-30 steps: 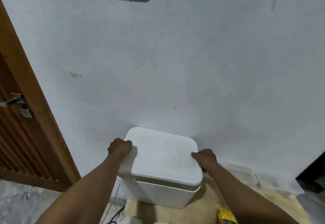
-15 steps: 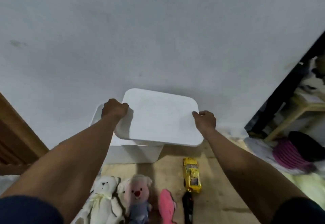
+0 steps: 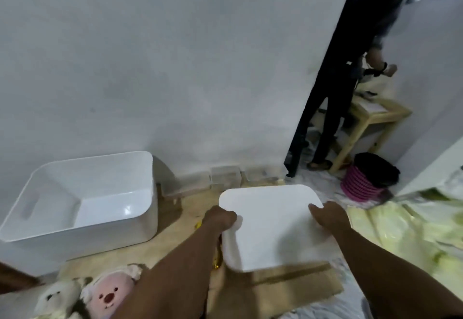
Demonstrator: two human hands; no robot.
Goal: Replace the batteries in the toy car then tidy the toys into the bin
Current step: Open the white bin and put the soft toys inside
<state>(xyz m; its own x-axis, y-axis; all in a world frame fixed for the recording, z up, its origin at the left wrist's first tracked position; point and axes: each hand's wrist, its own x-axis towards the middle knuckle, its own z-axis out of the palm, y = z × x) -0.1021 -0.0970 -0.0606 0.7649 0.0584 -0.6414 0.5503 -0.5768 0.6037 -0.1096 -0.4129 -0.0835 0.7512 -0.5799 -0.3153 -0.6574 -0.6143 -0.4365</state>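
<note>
Open white bin, both hands gripping lid

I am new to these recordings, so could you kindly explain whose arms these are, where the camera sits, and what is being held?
There is no machine here. A person wears one wide-angle camera on the head, looking forward and down, so the two bare arms are the person's own. The left hand and right hand grip opposite edges of a white lid, held over a cardboard sheet on the floor. The open white bin stands apart to the left, against the wall. A pink plush toy and a white plush toy lie at bottom left. Another person stands in the doorway at upper right.
</note>
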